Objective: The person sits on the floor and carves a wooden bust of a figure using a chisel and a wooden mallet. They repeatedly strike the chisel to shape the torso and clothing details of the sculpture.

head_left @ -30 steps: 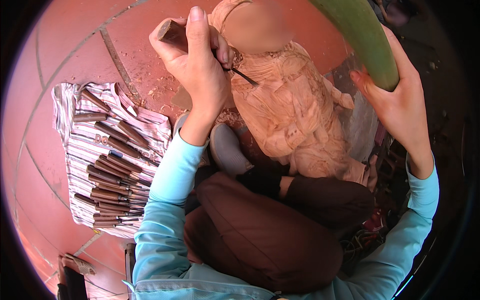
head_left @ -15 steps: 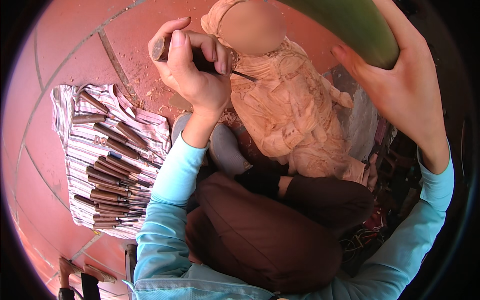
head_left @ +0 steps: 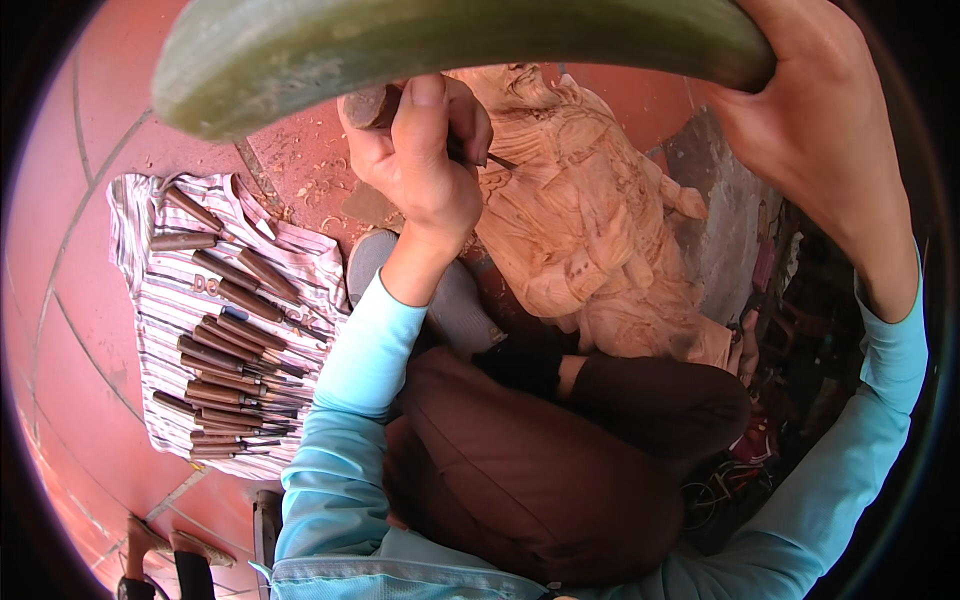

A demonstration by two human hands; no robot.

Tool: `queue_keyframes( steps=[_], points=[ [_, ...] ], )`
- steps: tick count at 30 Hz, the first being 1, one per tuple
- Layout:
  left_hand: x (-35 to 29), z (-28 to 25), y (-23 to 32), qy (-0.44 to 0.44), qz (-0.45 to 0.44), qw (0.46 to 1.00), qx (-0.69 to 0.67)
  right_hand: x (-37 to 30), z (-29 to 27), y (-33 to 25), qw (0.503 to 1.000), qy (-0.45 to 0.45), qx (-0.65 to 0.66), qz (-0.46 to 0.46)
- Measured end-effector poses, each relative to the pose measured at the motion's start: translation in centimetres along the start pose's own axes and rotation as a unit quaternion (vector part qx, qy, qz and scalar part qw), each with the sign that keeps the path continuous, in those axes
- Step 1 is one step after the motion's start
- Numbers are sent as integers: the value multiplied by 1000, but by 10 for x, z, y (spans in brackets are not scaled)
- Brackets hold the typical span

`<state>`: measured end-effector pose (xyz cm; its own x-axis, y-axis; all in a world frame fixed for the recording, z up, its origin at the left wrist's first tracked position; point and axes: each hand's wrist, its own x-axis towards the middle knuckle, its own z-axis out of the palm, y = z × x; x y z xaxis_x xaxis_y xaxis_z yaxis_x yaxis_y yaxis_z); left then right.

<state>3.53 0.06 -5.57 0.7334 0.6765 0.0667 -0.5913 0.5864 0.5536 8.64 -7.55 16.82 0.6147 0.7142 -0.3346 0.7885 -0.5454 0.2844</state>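
Observation:
My left hand (head_left: 425, 170) is closed around the brown handle of a carving chisel (head_left: 370, 107), thumb along the handle. The thin blade meets the carved robe on the chest of a pale wooden statue (head_left: 600, 230), which lies tilted before me. In my right hand (head_left: 825, 130) is the end of a long, thick, curved green club (head_left: 450, 40). Its far end reaches leftward past the chisel's butt and looks close above it; whether they touch I cannot tell. The club covers most of the statue's head.
A striped shirt (head_left: 165, 345) on the red tile floor (head_left: 90, 260) carries several brown-handled chisels (head_left: 225, 350). Wood shavings (head_left: 305, 195) lie by the statue. My folded legs (head_left: 530, 460) are close below it. Dark clutter stands at right, and someone's foot (head_left: 145, 540) shows at lower left.
The club has swung down and left, from the upper right to across the top of the view above the chisel. My left hand and chisel appear slightly lower and farther right.

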Motion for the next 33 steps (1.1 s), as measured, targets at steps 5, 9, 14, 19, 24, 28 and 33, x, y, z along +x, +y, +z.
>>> queue_keyframes(
  steps=[5, 9, 14, 19, 24, 28, 33],
  points=[
    [-10, -7, 5, -88, 50, 994, -52, 1, 3, 0, 1000, 6, -6, -9],
    [0, -3, 6, -72, -8, 997, 0, -11, 12, 5, 1000, 21, 4, -3],
    [-3, 8, 26, -20, -133, 990, -31, -26, 17, 16, 999, 41, 13, 10],
    [2, 6, 17, 15, -58, 997, 46, -30, 16, 20, 999, 47, 9, 9],
    [8, 5, -2, -25, 14, 999, -42, -32, 11, 16, 999, 49, -6, 7],
    [6, 8, 0, -40, 29, 999, -21, -32, 8, 16, 999, 38, -20, 6],
    [3, 11, 1, -86, 56, 994, -31, -22, 2, 13, 999, 17, -47, 1]
  ],
)
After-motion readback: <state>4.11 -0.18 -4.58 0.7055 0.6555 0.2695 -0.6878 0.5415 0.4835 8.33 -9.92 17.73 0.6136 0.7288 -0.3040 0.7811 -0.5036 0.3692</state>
